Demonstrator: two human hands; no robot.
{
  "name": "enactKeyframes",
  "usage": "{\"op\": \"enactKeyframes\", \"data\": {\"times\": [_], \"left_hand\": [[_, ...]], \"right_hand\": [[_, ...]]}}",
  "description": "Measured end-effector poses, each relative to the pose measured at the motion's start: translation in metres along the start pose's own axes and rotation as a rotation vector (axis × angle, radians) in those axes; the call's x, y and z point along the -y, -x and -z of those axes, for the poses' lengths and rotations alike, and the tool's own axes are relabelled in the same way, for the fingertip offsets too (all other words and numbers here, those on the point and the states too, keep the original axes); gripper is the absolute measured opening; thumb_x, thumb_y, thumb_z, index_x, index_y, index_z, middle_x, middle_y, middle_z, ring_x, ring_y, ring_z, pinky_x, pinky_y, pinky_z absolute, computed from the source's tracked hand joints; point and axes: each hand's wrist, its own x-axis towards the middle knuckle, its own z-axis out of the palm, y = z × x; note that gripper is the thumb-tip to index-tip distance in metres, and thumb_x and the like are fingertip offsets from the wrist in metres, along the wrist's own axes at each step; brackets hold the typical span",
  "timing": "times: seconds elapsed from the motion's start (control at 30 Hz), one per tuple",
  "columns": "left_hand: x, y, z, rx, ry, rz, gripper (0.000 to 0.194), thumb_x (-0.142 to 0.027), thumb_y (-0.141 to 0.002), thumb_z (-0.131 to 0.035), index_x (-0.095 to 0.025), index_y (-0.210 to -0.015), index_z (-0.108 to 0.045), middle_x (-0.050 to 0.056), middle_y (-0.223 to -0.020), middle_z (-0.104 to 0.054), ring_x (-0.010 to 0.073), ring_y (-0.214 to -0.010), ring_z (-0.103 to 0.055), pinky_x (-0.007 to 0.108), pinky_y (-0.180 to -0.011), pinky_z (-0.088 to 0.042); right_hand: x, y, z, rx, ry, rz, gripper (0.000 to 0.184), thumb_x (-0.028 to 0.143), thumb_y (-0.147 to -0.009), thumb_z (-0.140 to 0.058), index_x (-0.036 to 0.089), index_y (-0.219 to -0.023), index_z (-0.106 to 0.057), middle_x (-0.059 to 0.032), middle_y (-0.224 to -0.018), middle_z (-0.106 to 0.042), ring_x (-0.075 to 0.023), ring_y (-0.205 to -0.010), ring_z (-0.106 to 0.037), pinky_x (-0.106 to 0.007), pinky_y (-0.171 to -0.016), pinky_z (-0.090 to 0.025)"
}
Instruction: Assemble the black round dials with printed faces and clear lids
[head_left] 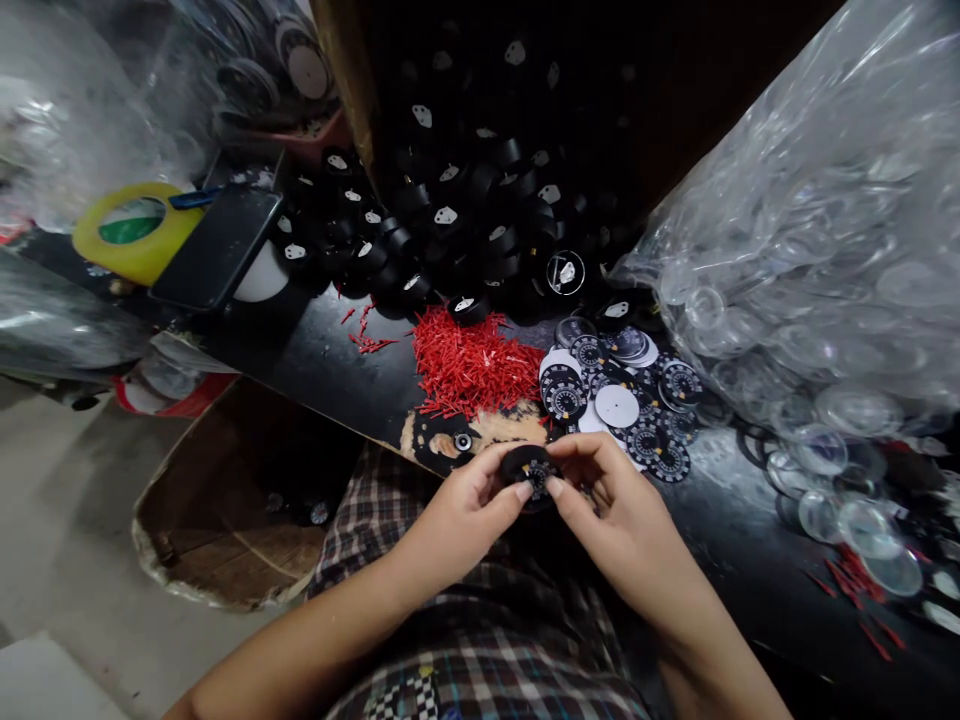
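Observation:
A round black gauge housing (pixel 527 462) with a printed dial face is held between my hands, just over the table's front edge. My left hand (pixel 480 495) grips its left side, thumb on the dial. From the right, my right hand (pixel 600 480) closes on it too, its thumb also pressing the face. Beyond them lies a heap of small red pointers (pixel 472 365). Right of that heap is a pile of black dial discs (pixel 645 440), some turned to their white backs. Many black housings with white plates (pixel 446 215) are heaped at the back.
A large bag of clear round covers (pixel 825 300) stands at the right, with loose covers (pixel 870 528) and red pointers near it. At left are a yellow tape roll (pixel 86 235) and a dark phone (pixel 217 250). An open box (pixel 225 540) stands below the table edge.

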Motion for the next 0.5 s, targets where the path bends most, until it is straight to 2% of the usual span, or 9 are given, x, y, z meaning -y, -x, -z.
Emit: {"op": "enactKeyframes", "data": {"times": [0.07,0.13,0.23,0.33,0.4,0.5], "left_hand": [[-0.001,0.005,0.006,-0.003,-0.047,-0.019,0.028,-0.018,-0.082,-0.063,-0.022,-0.110,-0.069,0.005,-0.113,-0.069,0.0244,-0.112,-0.060,0.037,-0.102,-0.041],[-0.004,0.007,0.013,-0.071,-0.027,-0.030,0.027,-0.020,-0.083,-0.064,-0.022,-0.109,-0.068,0.005,-0.114,-0.069,0.0240,-0.112,-0.060,0.037,-0.102,-0.042],[-0.008,0.007,0.021,-0.227,0.116,-0.059,0.026,-0.025,-0.082,-0.065,-0.021,-0.108,-0.066,0.005,-0.110,-0.069,0.0243,-0.105,-0.063,0.040,-0.096,-0.049],[-0.013,0.005,0.022,-0.285,0.224,-0.067,0.023,-0.024,-0.082,-0.065,-0.017,-0.103,-0.065,0.007,-0.106,-0.070,0.0235,-0.100,-0.066,0.040,-0.094,-0.050],[-0.014,0.004,0.021,-0.288,0.260,-0.042,0.021,-0.023,-0.082,-0.065,-0.017,-0.102,-0.064,0.008,-0.107,-0.070,0.0231,-0.101,-0.066,0.039,-0.094,-0.050],[-0.013,0.003,0.019,-0.313,0.314,-0.017,0.023,-0.023,-0.083,-0.064,-0.018,-0.105,-0.062,0.009,-0.112,-0.068,0.0248,-0.109,-0.063,0.040,-0.095,-0.049]], "right_hand": [[0.002,-0.001,0.000,0.032,0.011,0.028,0.013,0.028,-0.088,-0.055,0.022,-0.100,-0.056,-0.0020,-0.087,-0.066,-0.0158,-0.076,-0.063,-0.027,-0.066,-0.050],[0.004,-0.011,-0.001,0.049,0.101,0.112,0.012,0.028,-0.090,-0.054,0.023,-0.099,-0.060,-0.0023,-0.091,-0.069,-0.0171,-0.081,-0.064,-0.030,-0.072,-0.048],[0.005,-0.036,-0.006,-0.008,0.523,0.245,0.014,0.023,-0.091,-0.051,0.021,-0.095,-0.064,-0.0050,-0.092,-0.070,-0.0232,-0.088,-0.061,-0.037,-0.078,-0.039],[0.008,-0.058,-0.012,-0.024,0.939,0.303,0.012,0.020,-0.089,-0.052,0.018,-0.090,-0.064,-0.0084,-0.085,-0.067,-0.0270,-0.084,-0.056,-0.039,-0.071,-0.032],[0.012,-0.066,-0.015,0.017,1.060,0.354,0.011,0.020,-0.089,-0.053,0.017,-0.086,-0.063,-0.0091,-0.082,-0.066,-0.0274,-0.083,-0.055,-0.038,-0.069,-0.029],[0.017,-0.069,-0.018,0.076,1.120,0.394,0.012,0.021,-0.089,-0.053,0.016,-0.083,-0.062,-0.0097,-0.081,-0.066,-0.0276,-0.081,-0.056,-0.039,-0.068,-0.028]]}}
